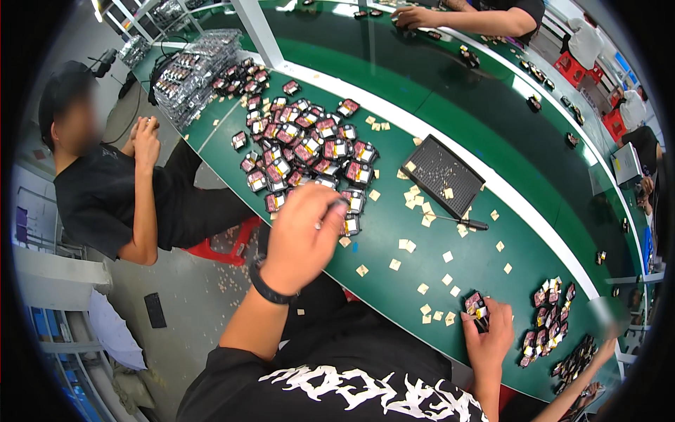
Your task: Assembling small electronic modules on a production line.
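My right hand (490, 330) grips a small black device (475, 307) with a pink and white face, near the table's front edge. My left hand (302, 235), with a dark band on the wrist, is raised at the near edge of a large pile of similar devices (309, 144). Its fingers are curled together; something small and dark shows at the fingertips, too little to name. A screwdriver (477, 225) with a black handle lies on the green table between the hands, next to a black tray (422, 184) sprinkled with tiny light bits.
Cream paper squares (396, 264) are scattered over the table. More devices (545, 323) are heaped at the right. Clear plastic trays (193, 77) are stacked far left. A white rail (534, 221) borders a green conveyor (464, 98). Co-workers are at left, across and right.
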Motion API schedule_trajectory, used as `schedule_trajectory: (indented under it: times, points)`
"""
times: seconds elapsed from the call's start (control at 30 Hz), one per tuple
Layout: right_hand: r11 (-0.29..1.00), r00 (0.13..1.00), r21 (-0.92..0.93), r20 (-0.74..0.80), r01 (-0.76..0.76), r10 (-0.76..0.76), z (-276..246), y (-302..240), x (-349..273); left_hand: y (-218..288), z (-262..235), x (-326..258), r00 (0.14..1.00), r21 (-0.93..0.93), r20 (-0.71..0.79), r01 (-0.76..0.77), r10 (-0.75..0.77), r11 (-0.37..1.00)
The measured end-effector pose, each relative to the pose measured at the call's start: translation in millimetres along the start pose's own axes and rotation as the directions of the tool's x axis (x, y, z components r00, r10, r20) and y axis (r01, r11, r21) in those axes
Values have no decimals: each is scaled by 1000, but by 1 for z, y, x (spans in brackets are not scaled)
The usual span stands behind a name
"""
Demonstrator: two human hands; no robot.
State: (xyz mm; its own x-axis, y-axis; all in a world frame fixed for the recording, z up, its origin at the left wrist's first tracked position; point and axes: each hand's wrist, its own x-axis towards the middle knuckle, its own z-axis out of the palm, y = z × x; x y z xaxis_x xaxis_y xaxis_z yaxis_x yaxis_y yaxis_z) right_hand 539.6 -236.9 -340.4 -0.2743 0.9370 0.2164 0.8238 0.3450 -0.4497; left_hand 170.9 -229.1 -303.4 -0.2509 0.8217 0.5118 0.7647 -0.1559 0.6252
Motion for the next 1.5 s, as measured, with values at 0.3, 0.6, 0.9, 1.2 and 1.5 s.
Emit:
schedule_trajectory:
  times: [0.3,0.6,0.9,1.2,1.5]
  points:
    - [1000,998,-21,-63,-9,8,2,1,-4,-83,-8,78,995,295,-98,49,-20,954]
    - [1000,996,18,-91,-4,6,1,12,-11,-87,8,85,978,423,-152,-67,144,904]
    - [950,992,287,-33,122,-118,-10,-22,8,72,79,-58,611,-590,790,739,48,325]
    - [782,983,596,79,-182,168,-16,-13,5,73,104,-80,498,-494,867,866,-32,82]
    - [413,804,692,465,-591,371,-13,-9,-9,77,108,-85,544,-534,828,839,-136,104]
